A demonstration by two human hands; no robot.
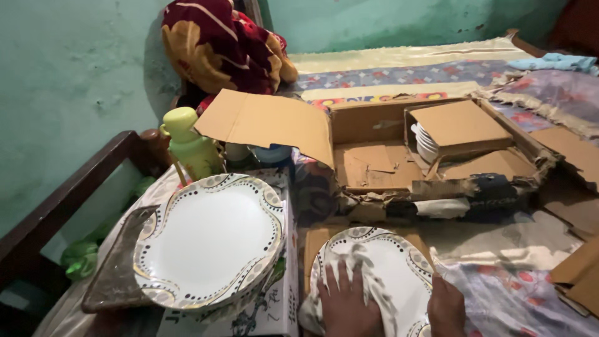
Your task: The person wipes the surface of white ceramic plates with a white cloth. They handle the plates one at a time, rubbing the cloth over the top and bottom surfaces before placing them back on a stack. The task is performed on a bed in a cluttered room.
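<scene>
A white plate (399, 268) with a dotted patterned rim lies low in the middle on a piece of cardboard. My left hand (346, 302) presses a white cloth (368, 278) flat on that plate, fingers spread. At the plate's right rim, my right hand (446, 309) grips the edge. To the left, a stack of matching plates (209, 240) rests tilted on a printed box (274, 306).
A torn open cardboard box (387, 156) sits behind, with several white bowls (425, 142) stacked inside a smaller carton. A green bottle (190, 146) stands at the back left near a dark wooden rail (68, 200). Patterned bedding (518, 293) and cardboard scraps (577, 271) lie at the right.
</scene>
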